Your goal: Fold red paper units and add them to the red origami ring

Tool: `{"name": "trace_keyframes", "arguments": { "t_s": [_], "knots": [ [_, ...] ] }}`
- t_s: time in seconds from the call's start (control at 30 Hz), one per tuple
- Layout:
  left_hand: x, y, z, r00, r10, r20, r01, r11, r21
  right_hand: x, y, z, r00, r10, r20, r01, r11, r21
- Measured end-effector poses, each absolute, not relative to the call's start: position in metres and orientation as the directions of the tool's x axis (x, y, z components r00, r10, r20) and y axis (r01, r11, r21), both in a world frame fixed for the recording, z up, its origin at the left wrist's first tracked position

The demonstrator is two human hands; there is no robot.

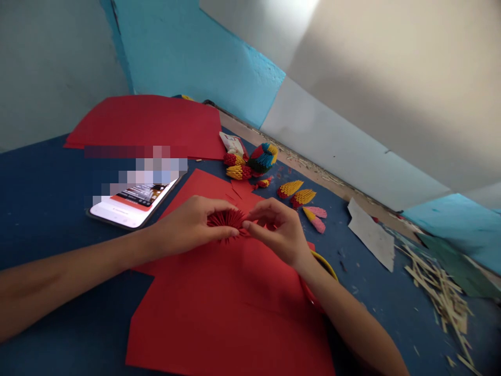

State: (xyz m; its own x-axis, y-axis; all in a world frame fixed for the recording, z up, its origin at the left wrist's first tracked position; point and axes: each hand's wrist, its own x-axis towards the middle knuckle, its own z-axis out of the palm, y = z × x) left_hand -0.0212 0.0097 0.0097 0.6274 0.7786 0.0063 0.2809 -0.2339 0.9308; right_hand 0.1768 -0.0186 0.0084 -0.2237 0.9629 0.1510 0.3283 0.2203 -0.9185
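My left hand (199, 224) grips a spiky red folded-paper piece (226, 219), thumb in front and fingers behind. At the right side of that piece, my right hand (276, 227) has its thumb and forefinger pinched close together at the spikes; whether a small paper unit sits between them is too small to make out. Beneath both hands lies red paper (230, 308) in large overlapping sheets. Small red scraps (241, 189) rest just beyond the fingers.
A lit phone (125, 209) lies left of my hands. More red sheets (148, 125) are at the back. Folded-paper pieces (263, 158), a yellow-rimmed red bowl (326, 266) behind my right wrist, a grey scrap (371, 235) and thin pale strips (442, 287) lie rightward on the blue table (50, 209).
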Motion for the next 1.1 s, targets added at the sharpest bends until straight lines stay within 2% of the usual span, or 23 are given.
{"name": "trace_keyframes", "arguments": {
  "t_s": [0.17, 0.23, 0.27, 0.33, 0.43, 0.53, 0.6, 0.7, 0.8, 0.9, 1.0, 1.1],
  "knots": [
    [-0.023, 0.014, 0.016, 0.621, 0.784, 0.016, 0.239, -0.209, 0.948, 0.183, -0.013, 0.018, -0.235, 0.962, 0.137, 0.290, 0.204, -0.935],
    [-0.025, 0.018, 0.021, 0.536, 0.843, 0.033, 0.233, -0.185, 0.955, 0.192, -0.007, 0.022, -0.206, 0.965, 0.165, 0.317, 0.225, -0.921],
    [-0.027, 0.021, 0.023, 0.469, 0.882, 0.053, 0.230, -0.179, 0.957, 0.197, -0.004, 0.023, -0.151, 0.961, 0.230, 0.362, 0.270, -0.892],
    [-0.030, 0.026, 0.025, 0.337, 0.937, 0.086, 0.201, -0.161, 0.966, 0.204, 0.000, 0.023, -0.121, 0.936, 0.329, 0.524, 0.342, -0.780],
    [-0.033, 0.032, 0.022, 0.248, 0.965, 0.090, 0.131, -0.125, 0.983, 0.199, 0.000, 0.014, -0.308, 0.918, 0.249, 0.682, 0.396, -0.615],
    [-0.032, 0.033, 0.018, 0.250, 0.965, 0.075, 0.104, -0.104, 0.989, 0.178, 0.000, 0.004, -0.560, 0.809, 0.179, 0.700, 0.578, -0.420],
    [-0.031, 0.032, 0.016, 0.265, 0.962, 0.072, 0.114, -0.105, 0.988, 0.163, 0.004, 0.001, -0.651, 0.743, 0.153, 0.701, 0.667, -0.252],
    [-0.031, 0.031, 0.017, 0.284, 0.956, 0.076, 0.121, -0.115, 0.986, 0.151, 0.016, -0.001, -0.721, 0.685, 0.105, 0.668, 0.728, -0.157],
    [-0.032, 0.032, 0.017, 0.315, 0.946, 0.070, 0.102, -0.107, 0.989, 0.152, 0.026, -0.001, -0.754, 0.646, 0.117, 0.607, 0.754, -0.249],
    [-0.033, 0.031, 0.016, 0.311, 0.946, 0.093, 0.120, -0.136, 0.983, 0.161, 0.026, 0.000, -0.748, 0.653, 0.116, 0.538, 0.700, -0.470],
    [-0.032, 0.029, 0.017, 0.353, 0.932, 0.085, 0.138, -0.142, 0.980, 0.173, 0.018, 0.001, -0.659, 0.740, 0.133, 0.491, 0.558, -0.669],
    [-0.031, 0.025, 0.019, 0.422, 0.905, 0.054, 0.119, -0.114, 0.986, 0.185, 0.010, 0.003, -0.491, 0.846, 0.208, 0.378, 0.422, -0.824]
  ]
}}
